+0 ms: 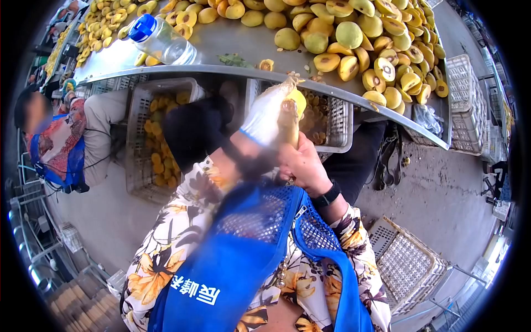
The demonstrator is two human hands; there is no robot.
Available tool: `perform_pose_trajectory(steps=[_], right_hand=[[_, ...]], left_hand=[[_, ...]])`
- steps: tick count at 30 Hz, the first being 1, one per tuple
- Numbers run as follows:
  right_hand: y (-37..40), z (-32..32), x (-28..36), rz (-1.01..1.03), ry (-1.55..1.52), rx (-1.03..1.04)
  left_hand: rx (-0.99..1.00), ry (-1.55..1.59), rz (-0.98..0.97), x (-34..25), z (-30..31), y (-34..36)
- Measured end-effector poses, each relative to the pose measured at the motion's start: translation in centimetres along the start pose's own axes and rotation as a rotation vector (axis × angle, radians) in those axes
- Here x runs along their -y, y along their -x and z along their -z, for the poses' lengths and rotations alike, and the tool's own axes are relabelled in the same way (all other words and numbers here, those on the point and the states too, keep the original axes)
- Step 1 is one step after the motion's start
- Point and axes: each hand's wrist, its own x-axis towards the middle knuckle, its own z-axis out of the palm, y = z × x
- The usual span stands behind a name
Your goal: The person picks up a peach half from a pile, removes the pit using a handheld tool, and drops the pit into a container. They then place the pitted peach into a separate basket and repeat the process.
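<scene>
My left hand [263, 119], in a white glove with stained fingertips, is raised at the near table edge, its fingers pressed together. A bright yellow piece [299, 103] shows beside the fingertips; whether the hand grips it is unclear. Just right of the glove, a pale brown, stained item [289, 123] stands upright, too unclear to name. My right hand [304, 166], bare with a black watch on the wrist, is closed around its lower end. Halved yellow fruits [385, 69] with brown centres lie heaped on the metal table [221, 74] beyond my hands.
A blue-capped bottle [166, 44] lies on the table. Below are a crate of yellow fruit [160, 144] and another crate [342, 124]. Stacked crates [464, 102] stand at right, an upturned-looking crate [412, 265] at lower right. A seated person [58, 133] is at left.
</scene>
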Motion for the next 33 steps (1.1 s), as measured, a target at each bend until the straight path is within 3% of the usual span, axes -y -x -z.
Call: perform_pose_trajectory(steps=[2, 4, 6, 9, 13, 15, 16, 18, 20, 23, 24, 25, 26, 28, 29, 30, 33], right_hand=[[-0.3, 0.0, -0.5, 0.012, 0.038, -0.015], [-0.3, 0.1, -1.0, 0.028, 0.057, -0.022], [-0.4, 0.1, -1.1, 0.054, 0.066, -0.007], [-0.3, -0.1, -1.2, 0.067, 0.103, -0.022], [0.4, 0.1, -0.6, 0.015, -0.044, 0.056], [0.7, 0.9, -0.3, -0.083, -0.21, 0.153], [0.5, 1.2, -0.6, -0.09, -0.223, 0.178], [-0.2, 2.1, -1.3, -0.087, -0.31, 0.292], [-0.6, 2.8, -1.6, -0.071, -0.351, 0.35], [-1.1, 3.0, -1.4, 0.003, -0.331, 0.421], [-0.9, 3.2, -1.2, 0.043, -0.32, 0.48], [-0.8, 3.2, -1.1, 0.086, -0.316, 0.538], [-0.8, 3.3, -1.0, 0.071, -0.283, 0.431], [-2.1, 3.7, -2.0, 0.137, 0.009, 0.169], [-2.7, 3.8, -2.4, 0.17, 0.157, 0.038], [-3.1, 3.4, -2.4, 0.249, 0.415, -0.118], [-4.2, 5.7, -3.3, 0.299, 0.55, -0.116]], left_hand=[[-0.069, -0.22, -0.098, 0.3, -0.5, -0.1], [-0.072, -0.183, -0.052, -0.6, -1.2, 0.2], [-0.032, 0.279, 0.225, -1.9, -1.8, 0.4], [0.024, -0.46, -0.217, -0.9, -1.2, 0.1], [-0.033, -0.077, 0.079, -2.2, -2.0, -0.2], [0.019, -0.026, 0.355, -4.3, -2.0, -0.1], [0.069, -0.211, 0.225, -3.3, -1.6, -0.4], [0.133, -0.257, -0.058, -2.0, -1.2, -0.2], [-0.011, 0.353, 0.456, -2.4, -1.7, 0.0], [-0.009, 0.576, 0.47, 1.4, -0.7, -0.4], [-0.184, 0.823, 0.557, 0.9, -1.0, -0.6], [-0.201, 0.611, 0.5, 0.2, -0.7, -0.4], [-0.215, 0.394, 0.444, -0.6, -0.1, -0.1], [-0.386, 0.56, 0.496, -2.9, 1.1, -0.5], [-0.491, 0.512, 0.319, -3.6, 1.2, -0.6], [-0.465, 0.433, 0.291, -4.6, 2.4, -0.1], [-0.506, 0.167, 0.265, -10.3, 7.8, 2.9]])
